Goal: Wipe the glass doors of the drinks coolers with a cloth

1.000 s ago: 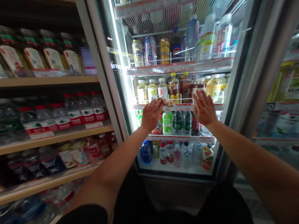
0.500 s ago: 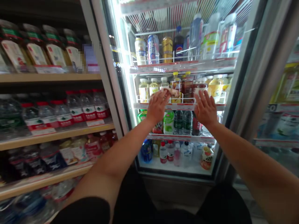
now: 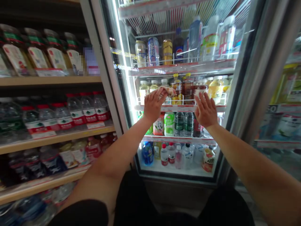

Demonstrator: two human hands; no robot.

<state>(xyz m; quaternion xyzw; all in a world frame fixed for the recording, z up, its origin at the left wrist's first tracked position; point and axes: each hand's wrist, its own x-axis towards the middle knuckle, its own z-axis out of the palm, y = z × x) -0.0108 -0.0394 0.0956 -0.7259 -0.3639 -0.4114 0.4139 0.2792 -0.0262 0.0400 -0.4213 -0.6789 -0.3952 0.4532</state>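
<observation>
My left hand (image 3: 152,106) presses a crumpled pale cloth (image 3: 168,91) against the glass door (image 3: 160,29) of a lit drinks cooler. The cloth sticks out past its fingertips, at the height of the second shelf in view. Flat on the same glass to the right rests my right hand (image 3: 207,110), fingers spread and holding nothing. Behind the glass, bottles of a dark drink with yellow caps (image 3: 176,86) show between the two hands. A green-labelled bottle (image 3: 169,123) stands on the shelf below.
Shelves with bottled drinks (image 3: 60,119) stand to the left, their wooden edge (image 3: 50,81) close to the cooler's metal frame (image 3: 103,59). Another glass-fronted cooler (image 3: 285,116) is on the right. My knees, in black, are below the hands near the door's lower edge (image 3: 176,179).
My left hand has slid a little to the left with the cloth across the glass. My right hand stays nearly in place, and the view has shifted slightly.
</observation>
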